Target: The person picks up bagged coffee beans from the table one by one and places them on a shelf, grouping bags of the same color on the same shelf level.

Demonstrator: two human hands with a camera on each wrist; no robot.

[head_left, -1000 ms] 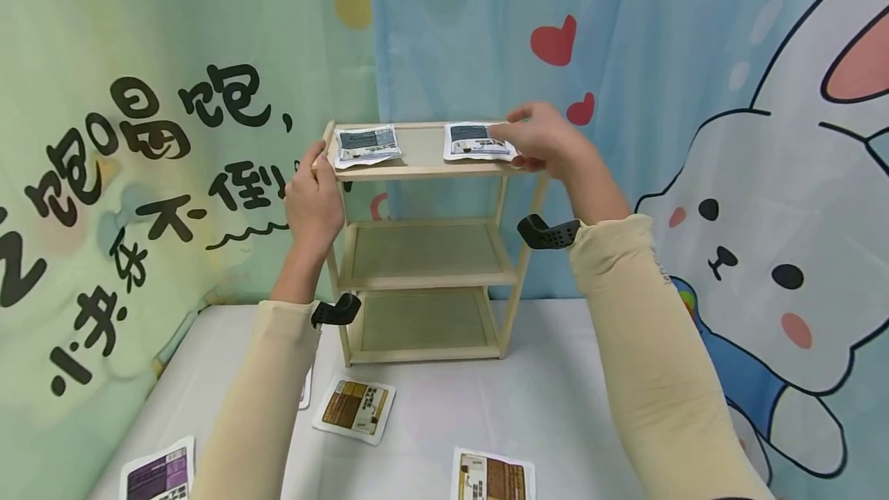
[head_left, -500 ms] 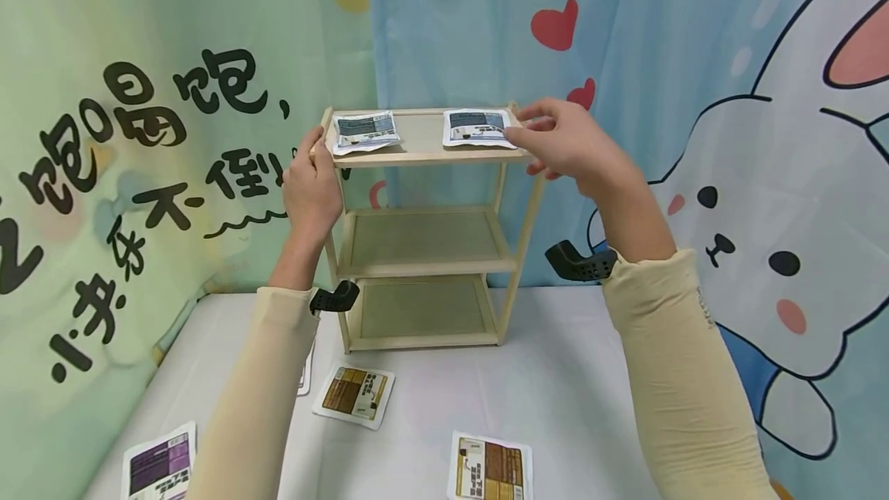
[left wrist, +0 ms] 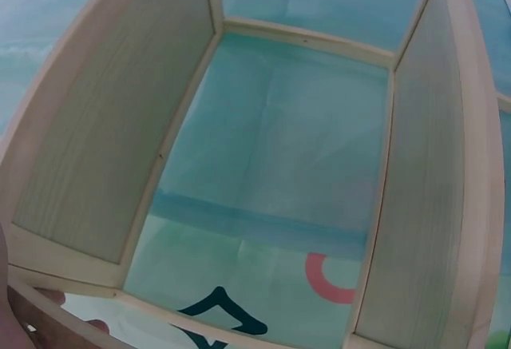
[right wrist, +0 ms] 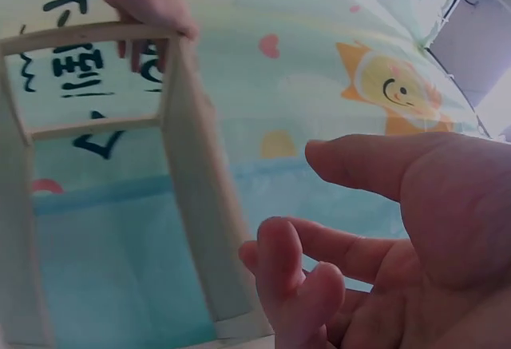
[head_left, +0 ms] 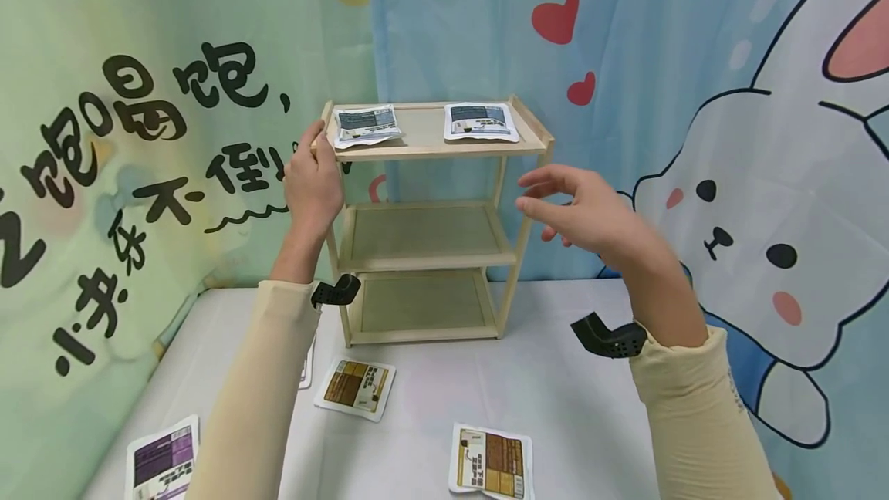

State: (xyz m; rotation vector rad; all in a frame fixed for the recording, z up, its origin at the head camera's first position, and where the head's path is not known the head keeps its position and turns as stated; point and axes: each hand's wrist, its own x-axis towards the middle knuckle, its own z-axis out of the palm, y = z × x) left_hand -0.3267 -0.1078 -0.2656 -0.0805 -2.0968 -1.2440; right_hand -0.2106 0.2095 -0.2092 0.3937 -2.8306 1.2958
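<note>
A three-tier wooden shelf point(head_left: 422, 133) stands at the back of the table. My left hand point(head_left: 314, 187) grips its top tier at the left corner; the right wrist view shows that hand point(right wrist: 152, 1) on the frame too. Two flat white packets with blue-grey labels lie on the top tier, a left packet point(head_left: 366, 125) and a right packet point(head_left: 479, 122). My right hand point(head_left: 586, 208) hovers right of the shelf, apart from it, with loosely bent fingers holding nothing. In the right wrist view its thumb point(right wrist: 359, 161) stands away from the other fingers.
On the white table point(head_left: 410, 438) lie a brown-labelled packet point(head_left: 356, 389) before the shelf, another brown-labelled packet point(head_left: 491, 461) nearer, and a purple-labelled packet point(head_left: 164, 460) at the left. One more packet is mostly hidden behind the left forearm. Printed curtains point(head_left: 451, 29) hang behind.
My right hand has let go of the right packet on the top tier and drawn back down and to the right. The left hand keeps its grip on the shelf.
</note>
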